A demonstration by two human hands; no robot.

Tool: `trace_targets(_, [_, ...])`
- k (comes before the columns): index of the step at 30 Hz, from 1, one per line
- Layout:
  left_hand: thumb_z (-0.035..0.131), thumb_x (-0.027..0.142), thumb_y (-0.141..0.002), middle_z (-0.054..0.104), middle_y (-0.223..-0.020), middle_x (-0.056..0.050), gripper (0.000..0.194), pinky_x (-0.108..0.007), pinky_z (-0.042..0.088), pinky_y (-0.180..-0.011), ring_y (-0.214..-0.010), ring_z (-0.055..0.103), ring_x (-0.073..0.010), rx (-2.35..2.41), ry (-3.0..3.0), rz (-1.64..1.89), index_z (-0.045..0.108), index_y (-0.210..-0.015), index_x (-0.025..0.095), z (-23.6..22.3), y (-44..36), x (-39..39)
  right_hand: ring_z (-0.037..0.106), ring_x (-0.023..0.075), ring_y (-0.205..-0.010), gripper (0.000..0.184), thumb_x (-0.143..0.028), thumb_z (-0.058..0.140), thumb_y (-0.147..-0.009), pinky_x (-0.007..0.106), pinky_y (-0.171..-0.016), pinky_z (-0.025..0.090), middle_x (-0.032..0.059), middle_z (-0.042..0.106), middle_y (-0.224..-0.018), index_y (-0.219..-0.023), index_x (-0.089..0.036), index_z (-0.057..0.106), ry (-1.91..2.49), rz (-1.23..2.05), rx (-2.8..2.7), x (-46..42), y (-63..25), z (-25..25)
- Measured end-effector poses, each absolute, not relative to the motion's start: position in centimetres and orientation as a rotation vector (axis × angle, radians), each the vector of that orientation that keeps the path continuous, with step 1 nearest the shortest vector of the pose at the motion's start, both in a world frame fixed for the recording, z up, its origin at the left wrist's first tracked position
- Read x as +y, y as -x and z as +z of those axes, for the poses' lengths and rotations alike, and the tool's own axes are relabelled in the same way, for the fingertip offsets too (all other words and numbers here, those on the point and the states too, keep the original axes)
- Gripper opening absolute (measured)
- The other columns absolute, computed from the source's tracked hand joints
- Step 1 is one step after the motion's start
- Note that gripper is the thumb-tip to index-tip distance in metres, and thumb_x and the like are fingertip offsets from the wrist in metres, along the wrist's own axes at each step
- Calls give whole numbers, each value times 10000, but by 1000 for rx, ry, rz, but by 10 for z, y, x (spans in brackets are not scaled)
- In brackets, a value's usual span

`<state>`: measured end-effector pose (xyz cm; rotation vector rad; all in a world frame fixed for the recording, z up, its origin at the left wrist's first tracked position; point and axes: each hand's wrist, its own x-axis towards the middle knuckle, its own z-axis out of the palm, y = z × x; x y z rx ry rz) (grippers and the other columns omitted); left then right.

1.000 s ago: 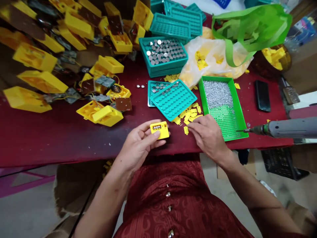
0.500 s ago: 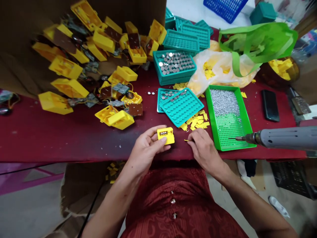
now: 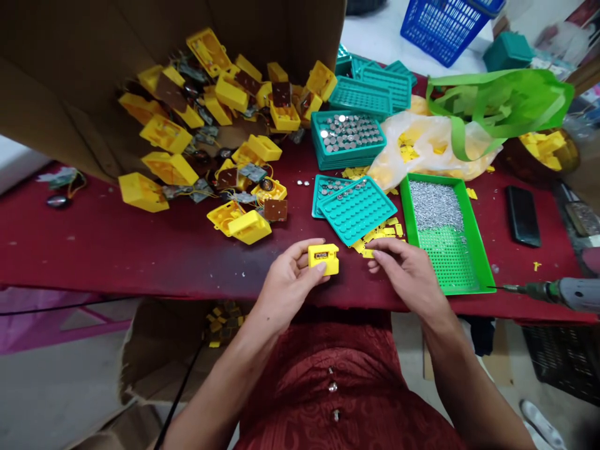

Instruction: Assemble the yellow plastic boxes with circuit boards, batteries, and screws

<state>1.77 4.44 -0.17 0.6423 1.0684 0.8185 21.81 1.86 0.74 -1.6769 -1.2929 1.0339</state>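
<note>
My left hand [image 3: 293,275] is closed round a small yellow plastic case [image 3: 324,259]. A slot in the case faces up and shows several silver button cells [image 3: 321,255] in a row. To the right, my right hand [image 3: 410,272] pinches a small flat yellow cover [image 3: 369,254] between thumb and fingertips, apart from the case. Loose yellow covers [image 3: 385,232] lie just beyond that hand, partly under a teal tray [image 3: 359,211] that carries a few button cells along its far edge.
A green tray [image 3: 485,275] of small metal screws stands right of my right hand, with an electric screwdriver [image 3: 574,292] beside it. Opened yellow cases with wiring [image 3: 248,226] lie at the left. Stacked teal trays [image 3: 349,159], a plastic bag [image 3: 434,134] and a phone [image 3: 522,215] are farther back.
My right hand has turned and lifted slightly, so the yellow cover now shows its flat face. The screwdriver has swung away to the right. The view has shifted left.
</note>
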Motion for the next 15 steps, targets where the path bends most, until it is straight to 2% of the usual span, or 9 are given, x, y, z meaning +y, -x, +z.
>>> trace_targets(2, [783, 179, -718, 733, -971, -52, 426, -240, 567, -713, -809, 685, -133, 1073, -645, 823, 622, -1111, 134, -2, -21, 45, 700, 129, -657, 234, -288, 680, -803, 296, -659, 597, 27, 721, -847, -1007, -174, 697, 1564, 1202, -1091, 21, -214, 9])
trace_targets(6, [762, 162, -726, 716, -1040, -76, 423, -250, 569, -728, -840, 678, -140, 1064, -664, 826, 614, -1121, 125, -3, -26, 44, 690, 126, -612, 157, -272, 780, -695, 290, -658, 612, 2, 720, -710, -805, -180, 715, 1410, 1361, -923, 26, -201, 11])
trace_targets(10, [742, 148, -725, 714, -1062, -84, 492, -277, 570, -742, -850, 694, -164, 1043, -707, 854, 578, -1189, 142, -5, -29, 42, 659, 113, -610, 85, -261, 748, -725, 283, -636, 589, -6, 720, -715, -777, -194, 735, 1440, 1230, -1050, 28, -189, 14])
trace_targets(15, [718, 140, -729, 706, -1086, -93, 450, -294, 568, -785, -910, 691, -182, 1066, -774, 873, 593, -1161, 147, -9, -32, 41, 618, 99, -600, 78, -251, 708, -733, 250, -579, 527, -4, 699, -722, -773, -185, 699, 1573, 1113, -1130, 28, -178, 11])
